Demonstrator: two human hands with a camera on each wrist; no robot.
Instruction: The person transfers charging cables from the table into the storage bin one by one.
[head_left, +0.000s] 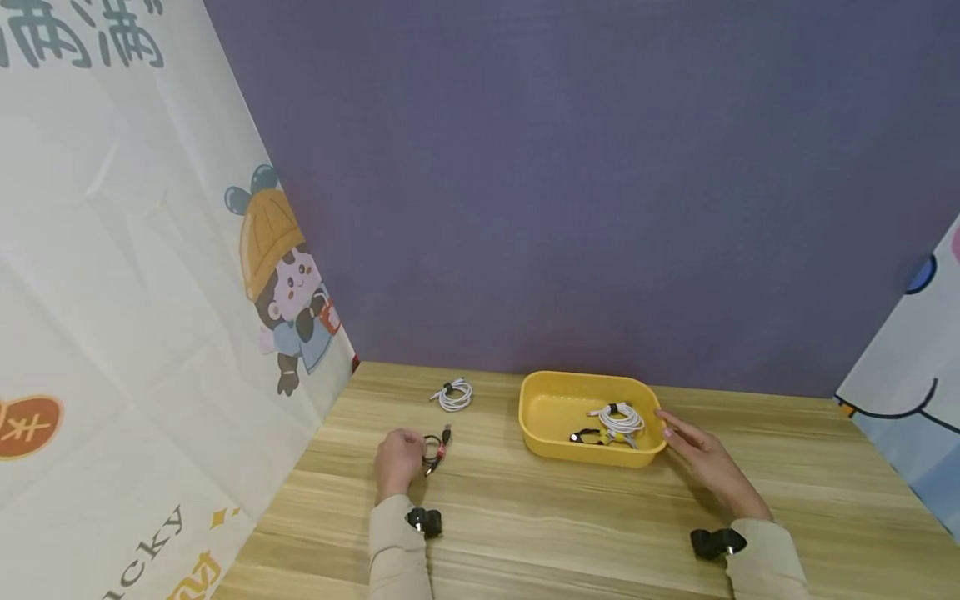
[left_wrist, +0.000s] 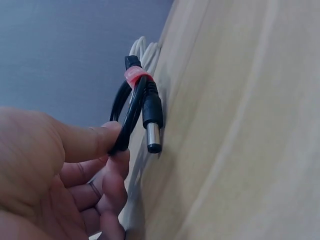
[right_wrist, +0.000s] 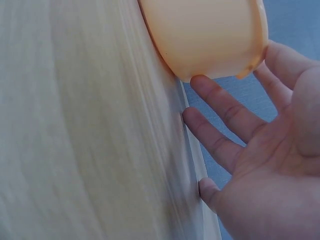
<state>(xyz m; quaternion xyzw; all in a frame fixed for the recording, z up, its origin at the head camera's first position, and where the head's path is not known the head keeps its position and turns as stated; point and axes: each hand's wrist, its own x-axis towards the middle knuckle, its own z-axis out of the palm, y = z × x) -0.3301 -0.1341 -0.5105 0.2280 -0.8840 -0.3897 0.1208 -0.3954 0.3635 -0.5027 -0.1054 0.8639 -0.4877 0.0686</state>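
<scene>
Between thumb and forefinger, my left hand (head_left: 398, 463) pinches a coiled black cable (left_wrist: 134, 112) by its loop. A pink strap (left_wrist: 137, 75) binds this coil, and a metal barrel plug (left_wrist: 153, 136) points down from it. In the head view the cable's other end shows a USB plug (head_left: 447, 432). My right hand (head_left: 708, 465) has its fingers spread at the right end of a yellow plastic basket (head_left: 551, 414). Its fingertips touch the basket's wall and rim. Inside the basket lie a coiled white cable (head_left: 621, 419) and a black cable (head_left: 589, 432) beside something yellow and grey.
Another coiled white cable (head_left: 454, 397) with a black strap lies on the wooden table (head_left: 510, 525), behind the left hand. A dark blue-purple wall (head_left: 555, 183) rises at the table's back edge. A printed white sheet (head_left: 150, 275) borders the left side.
</scene>
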